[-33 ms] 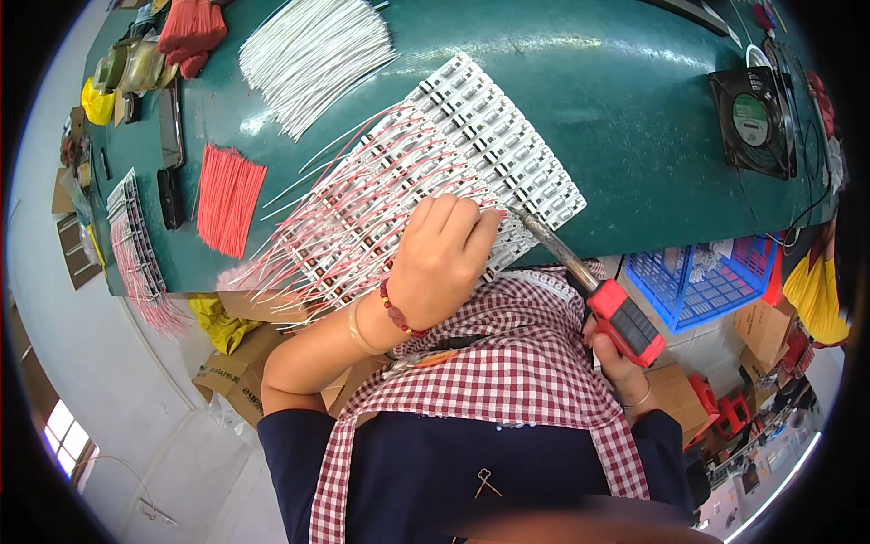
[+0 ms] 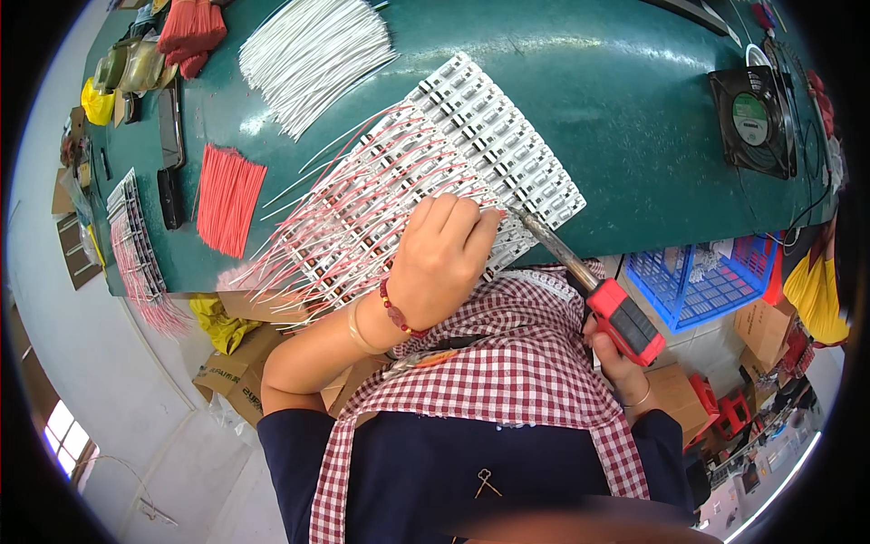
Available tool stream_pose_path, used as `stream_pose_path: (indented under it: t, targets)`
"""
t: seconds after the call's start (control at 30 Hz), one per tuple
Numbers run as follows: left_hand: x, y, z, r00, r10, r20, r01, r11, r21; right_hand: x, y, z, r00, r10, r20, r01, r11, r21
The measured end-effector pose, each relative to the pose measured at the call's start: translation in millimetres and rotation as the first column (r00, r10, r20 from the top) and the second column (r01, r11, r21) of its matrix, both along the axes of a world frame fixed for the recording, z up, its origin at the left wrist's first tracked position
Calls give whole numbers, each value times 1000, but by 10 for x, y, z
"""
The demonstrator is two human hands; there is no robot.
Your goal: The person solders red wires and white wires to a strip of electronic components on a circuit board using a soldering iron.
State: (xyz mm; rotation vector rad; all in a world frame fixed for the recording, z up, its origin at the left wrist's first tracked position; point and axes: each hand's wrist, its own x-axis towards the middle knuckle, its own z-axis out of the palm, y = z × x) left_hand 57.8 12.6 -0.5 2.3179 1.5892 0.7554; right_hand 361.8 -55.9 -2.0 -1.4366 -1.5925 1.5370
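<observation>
My left hand [image 2: 444,256] bends over a white panel [image 2: 535,168] made of rows of small modules, its fingers drawn together in a pinch. What they grip is hidden under the fingertips. Red and white wires [image 2: 362,195] spread from the panel's left half toward the lower left. Low on the right, my right hand [image 2: 618,364] is closed around the red and black handle of a soldering iron [image 2: 594,283]. The iron's metal shaft points up and left, its tip at the panel just right of my left fingertips. The panel lies tilted across the near edge of the green table.
Bundles of red wires [image 2: 230,199] and white wires [image 2: 317,59] lie on the table [image 2: 634,118]. Another wired panel [image 2: 134,231] rests at the far left. A black fan [image 2: 750,122] stands at the right, above a blue basket [image 2: 693,281] beside the table's near edge.
</observation>
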Motion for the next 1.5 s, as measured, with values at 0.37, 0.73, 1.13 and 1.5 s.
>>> stream_pose_path:
  t: [0.37, 0.73, 1.13, 1.5]
  targets:
    - [27, -10, 25, 1000, 2, -18, -2, 1000, -29, -50, 73, 38, 994, 39, 104, -46, 996, 71]
    - [52, -9, 54, 998, 17, -62, -21, 998, -61, -12, 49, 29, 1000, -15, -8, 15, 999, 33]
    - [14, -64, 29, 999, 25, -32, -26, 999, -30, -64, 128, 59, 999, 43, 12, -44, 992, 116]
    - [62, -24, 46, 998, 37, -53, -39, 998, -44, -38, 67, 36, 999, 26, 27, -29, 994, 105]
